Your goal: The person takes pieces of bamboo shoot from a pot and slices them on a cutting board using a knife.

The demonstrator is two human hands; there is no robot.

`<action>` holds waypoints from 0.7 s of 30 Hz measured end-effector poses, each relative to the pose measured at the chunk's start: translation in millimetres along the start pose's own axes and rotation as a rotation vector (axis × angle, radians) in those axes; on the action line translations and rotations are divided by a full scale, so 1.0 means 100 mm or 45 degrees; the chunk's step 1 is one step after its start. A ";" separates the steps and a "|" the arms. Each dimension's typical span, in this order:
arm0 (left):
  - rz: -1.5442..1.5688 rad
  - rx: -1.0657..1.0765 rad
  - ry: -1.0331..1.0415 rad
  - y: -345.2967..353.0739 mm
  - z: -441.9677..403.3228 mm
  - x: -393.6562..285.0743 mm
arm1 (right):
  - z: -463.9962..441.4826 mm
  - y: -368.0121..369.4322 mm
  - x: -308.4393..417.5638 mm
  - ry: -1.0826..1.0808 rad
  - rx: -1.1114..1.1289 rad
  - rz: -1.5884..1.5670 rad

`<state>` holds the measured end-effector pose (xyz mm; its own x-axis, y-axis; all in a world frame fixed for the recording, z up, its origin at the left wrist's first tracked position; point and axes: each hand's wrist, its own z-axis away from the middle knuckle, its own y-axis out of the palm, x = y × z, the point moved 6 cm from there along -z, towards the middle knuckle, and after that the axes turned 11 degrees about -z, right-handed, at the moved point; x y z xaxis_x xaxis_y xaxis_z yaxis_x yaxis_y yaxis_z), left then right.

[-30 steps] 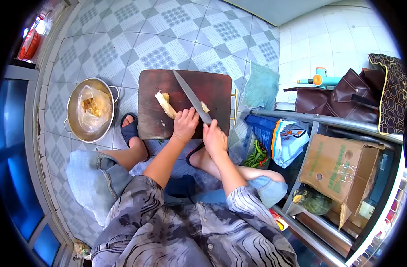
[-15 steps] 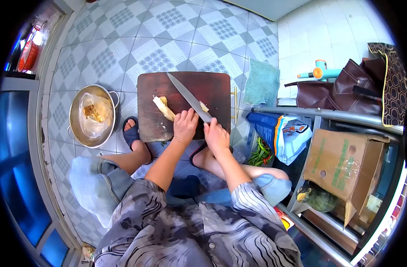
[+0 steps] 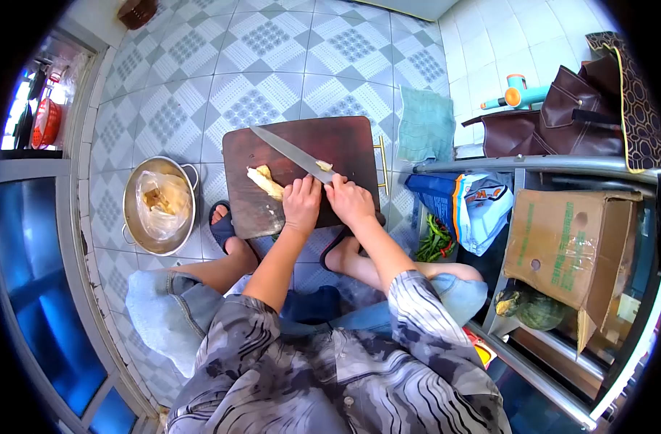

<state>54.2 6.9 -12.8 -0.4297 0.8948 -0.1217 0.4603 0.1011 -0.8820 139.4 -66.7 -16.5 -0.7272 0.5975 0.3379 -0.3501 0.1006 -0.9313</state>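
Note:
A long kitchen knife (image 3: 290, 150) lies slanted over the dark wooden cutting board (image 3: 345, 134), its tip toward the far left. My right hand (image 3: 350, 202) is closed round the handle. Just left of it, my left hand (image 3: 301, 202) has its fingers curled down at the near end of a pale yellowish, elongated piece of food (image 3: 264, 181). That end is hidden by the hand, so the grip shows only in part. Beside the blade near the right hand is a small pale cut bit (image 3: 324, 166). Tiny scraps dot the board.
At left stands a two-handled metal pot (image 3: 128, 210) holding a plastic bag (image 3: 162, 206) of yellowish food. Green and red chillies (image 3: 435, 240), a blue-white bag (image 3: 482, 213) and a cardboard box (image 3: 554, 249) are at right. A teal cloth (image 3: 426, 123) lies beyond the board.
The knife has swung so its tip points further left, and my right hand has come closer to my left. The whole view has shifted slightly.

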 end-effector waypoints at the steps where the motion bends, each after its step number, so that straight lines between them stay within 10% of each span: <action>1: -0.003 -0.011 0.010 0.00 -0.02 0.00 | 0.03 -0.03 -0.04 0.001 -0.015 -0.002; 21: -0.110 0.114 0.073 0.06 0.00 0.05 | 0.27 -0.05 -0.24 0.127 0.129 -0.170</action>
<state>54.8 11.7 -18.4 -0.4185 0.9080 -0.0197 0.3512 0.1418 -0.9255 142.7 -103.0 -15.9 -0.6103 0.6604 0.4375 -0.5005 0.1066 -0.8591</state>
